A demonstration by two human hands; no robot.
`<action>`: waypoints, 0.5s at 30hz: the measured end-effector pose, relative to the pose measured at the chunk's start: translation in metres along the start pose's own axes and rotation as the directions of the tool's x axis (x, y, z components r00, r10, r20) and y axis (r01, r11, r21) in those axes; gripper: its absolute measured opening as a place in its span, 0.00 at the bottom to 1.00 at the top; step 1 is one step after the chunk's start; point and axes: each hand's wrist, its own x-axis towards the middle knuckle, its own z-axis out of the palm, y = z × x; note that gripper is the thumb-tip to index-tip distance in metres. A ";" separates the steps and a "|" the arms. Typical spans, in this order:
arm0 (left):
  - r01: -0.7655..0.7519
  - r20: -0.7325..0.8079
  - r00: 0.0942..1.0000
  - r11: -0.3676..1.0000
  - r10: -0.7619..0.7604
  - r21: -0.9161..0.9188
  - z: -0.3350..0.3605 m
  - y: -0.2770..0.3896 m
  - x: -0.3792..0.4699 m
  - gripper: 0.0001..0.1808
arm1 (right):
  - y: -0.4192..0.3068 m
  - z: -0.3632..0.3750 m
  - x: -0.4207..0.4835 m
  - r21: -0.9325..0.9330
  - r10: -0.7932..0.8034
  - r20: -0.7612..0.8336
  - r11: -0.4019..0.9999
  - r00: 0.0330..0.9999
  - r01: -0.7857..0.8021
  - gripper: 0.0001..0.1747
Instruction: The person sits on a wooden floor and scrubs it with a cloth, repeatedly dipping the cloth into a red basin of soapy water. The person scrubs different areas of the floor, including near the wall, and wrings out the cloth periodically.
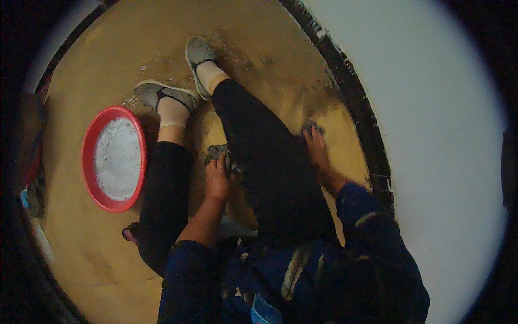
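Note:
Between my outstretched legs, my left hand (217,178) grips a crumpled grey cloth (217,151) against the yellowish floor (299,60). My right hand (317,150) is down on the floor beyond my other leg, near the wall. Its fingers press on a small dark pad or scrubber (319,128), mostly covered, so its exact kind is unclear. Dark, wet-looking smears (299,91) spread over the floor ahead of that hand. To the left of my legs stands a red plastic basin (87,162) filled with whitish, foamy water (118,160).
A white wall (437,162) with a rough dark band (362,109) along its foot runs down the right side. My feet in grey shoes (168,94) rest ahead, by patches of suds. Dark, indistinct items (34,194) line the left edge. A small pinkish object (129,234) shows beside my left knee.

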 end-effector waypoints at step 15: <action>0.115 0.001 0.988 0.750 -0.152 -0.651 0.047 -0.029 0.015 0.25 | -0.106 -0.017 0.218 0.634 -0.092 -0.221 0.743 0.971 0.215 0.25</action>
